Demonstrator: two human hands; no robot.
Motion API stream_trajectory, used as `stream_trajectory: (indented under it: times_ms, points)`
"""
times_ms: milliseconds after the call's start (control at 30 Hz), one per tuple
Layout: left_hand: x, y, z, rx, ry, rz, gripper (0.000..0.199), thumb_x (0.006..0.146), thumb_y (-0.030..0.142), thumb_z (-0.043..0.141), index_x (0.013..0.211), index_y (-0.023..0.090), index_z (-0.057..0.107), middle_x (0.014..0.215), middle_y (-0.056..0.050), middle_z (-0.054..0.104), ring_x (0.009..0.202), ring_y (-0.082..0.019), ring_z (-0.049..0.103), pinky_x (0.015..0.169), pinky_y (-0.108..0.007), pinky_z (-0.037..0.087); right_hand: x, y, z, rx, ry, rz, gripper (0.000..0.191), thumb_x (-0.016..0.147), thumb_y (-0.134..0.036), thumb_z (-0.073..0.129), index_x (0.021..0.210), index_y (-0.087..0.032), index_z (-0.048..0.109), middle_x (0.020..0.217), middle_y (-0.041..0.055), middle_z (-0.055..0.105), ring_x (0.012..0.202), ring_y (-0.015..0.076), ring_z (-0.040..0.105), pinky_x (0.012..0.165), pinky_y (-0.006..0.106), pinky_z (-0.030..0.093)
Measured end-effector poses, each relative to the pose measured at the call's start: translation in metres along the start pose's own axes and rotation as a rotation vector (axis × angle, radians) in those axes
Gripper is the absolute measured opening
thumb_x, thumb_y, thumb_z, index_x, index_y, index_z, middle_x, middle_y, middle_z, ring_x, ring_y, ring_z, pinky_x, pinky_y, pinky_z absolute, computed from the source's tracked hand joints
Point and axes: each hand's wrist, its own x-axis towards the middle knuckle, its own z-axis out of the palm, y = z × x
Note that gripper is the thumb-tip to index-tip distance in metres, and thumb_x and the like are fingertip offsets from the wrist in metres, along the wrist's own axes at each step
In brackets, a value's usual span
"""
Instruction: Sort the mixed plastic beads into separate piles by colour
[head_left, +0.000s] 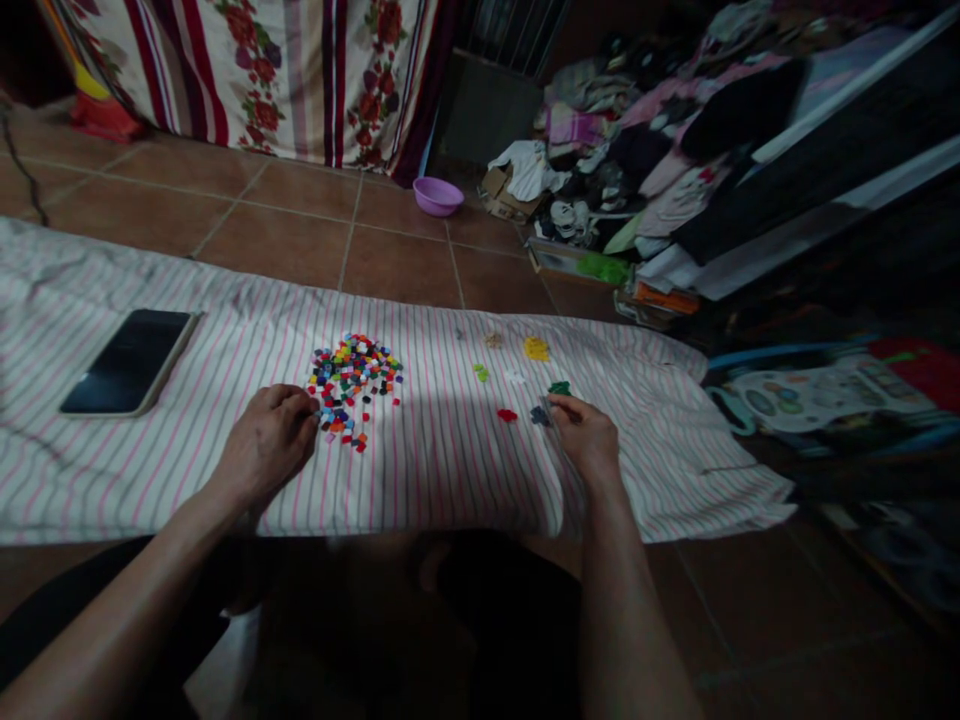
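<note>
A loose heap of small mixed-colour pieces [356,370] lies on the striped cloth [435,480]. My left hand [274,440] rests at the heap's left edge, fingers curled together; whatever they pinch is too small to name. Further right are small single-colour groups: yellow [536,348], light green [481,373], white [515,377], red [507,415], dark green [559,388], dark grey [540,415] and tan [493,340]. My right hand [589,435] is closed in a pinch beside the dark grey group, just below the dark green one; its fingertips hide anything held.
A phone [127,362] lies on the cloth at the left. Beyond the cloth's far edge, a purple basin [438,196] stands on the tiled floor. Piled clothes [645,150] are at the back right, and a colourful plastic item [795,395] is beside the cloth's right end.
</note>
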Motion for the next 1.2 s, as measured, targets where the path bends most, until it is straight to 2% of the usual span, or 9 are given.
stream_trajectory:
  times_ms: [200, 333, 533, 733, 867, 1067, 1200]
  points:
    - [0.001, 0.0, -0.001, 0.006, 0.008, 0.003, 0.029, 0.089, 0.034, 0.042, 0.092, 0.016, 0.065, 0.1, -0.01, 0.062, 0.094, -0.024, 0.058, 0.088, -0.038, 0.049, -0.001, 0.002, 0.004, -0.129, -0.059, 0.064, 0.027, 0.076, -0.03, 0.055, 0.092, -0.024, 0.075, 0.083, 0.0039, 0.074, 0.076, 0.0196, 0.066, 0.074, 0.033, 0.05]
    - [0.001, -0.001, -0.001, 0.011, -0.005, -0.001, 0.029, 0.089, 0.035, 0.042, 0.094, 0.017, 0.065, 0.101, -0.009, 0.062, 0.095, -0.023, 0.058, 0.088, -0.038, 0.049, -0.001, 0.0, 0.006, -0.162, -0.084, 0.115, 0.028, 0.077, -0.028, 0.054, 0.095, -0.023, 0.074, 0.084, 0.0052, 0.074, 0.078, 0.0205, 0.067, 0.075, 0.033, 0.05]
    - [0.0, 0.0, 0.0, 0.023, -0.02, -0.018, 0.028, 0.089, 0.033, 0.042, 0.094, 0.018, 0.065, 0.102, -0.009, 0.063, 0.096, -0.024, 0.058, 0.088, -0.038, 0.049, 0.001, -0.001, 0.006, -0.141, -0.103, 0.108, 0.025, 0.077, -0.026, 0.052, 0.09, -0.022, 0.073, 0.084, 0.005, 0.074, 0.08, 0.0201, 0.067, 0.077, 0.033, 0.05]
    - [0.001, 0.002, -0.001, 0.007, -0.013, -0.026, 0.029, 0.088, 0.034, 0.042, 0.093, 0.017, 0.065, 0.101, -0.01, 0.063, 0.095, -0.025, 0.058, 0.086, -0.039, 0.05, 0.0, -0.003, 0.005, -0.144, -0.049, 0.104, 0.032, 0.079, -0.023, 0.046, 0.096, -0.019, 0.073, 0.094, 0.0079, 0.074, 0.087, 0.0226, 0.067, 0.083, 0.036, 0.05]
    - [0.001, 0.001, -0.002, -0.001, -0.023, -0.018, 0.028, 0.088, 0.034, 0.042, 0.093, 0.017, 0.064, 0.102, -0.01, 0.063, 0.096, -0.024, 0.058, 0.088, -0.039, 0.05, 0.001, -0.004, 0.007, -0.143, -0.098, 0.098, 0.035, 0.076, -0.016, 0.046, 0.097, -0.021, 0.074, 0.097, 0.0067, 0.074, 0.089, 0.0212, 0.067, 0.085, 0.034, 0.05]
    - [0.001, 0.001, -0.002, 0.003, -0.021, -0.022, 0.029, 0.089, 0.035, 0.041, 0.094, 0.018, 0.064, 0.102, -0.01, 0.063, 0.096, -0.024, 0.057, 0.089, -0.04, 0.049, 0.001, -0.007, 0.003, -0.168, -0.132, 0.113, 0.034, 0.077, -0.018, 0.045, 0.092, -0.022, 0.075, 0.093, 0.0055, 0.074, 0.085, 0.02, 0.067, 0.082, 0.033, 0.05]
    - [0.0, 0.002, -0.002, -0.011, -0.014, -0.025, 0.028, 0.089, 0.035, 0.042, 0.094, 0.018, 0.064, 0.102, -0.009, 0.063, 0.097, -0.023, 0.057, 0.089, -0.039, 0.05, 0.0, -0.013, 0.0, -0.178, -0.087, 0.123, 0.032, 0.076, -0.02, 0.045, 0.088, -0.021, 0.075, 0.088, 0.0067, 0.074, 0.081, 0.0212, 0.067, 0.081, 0.035, 0.05]
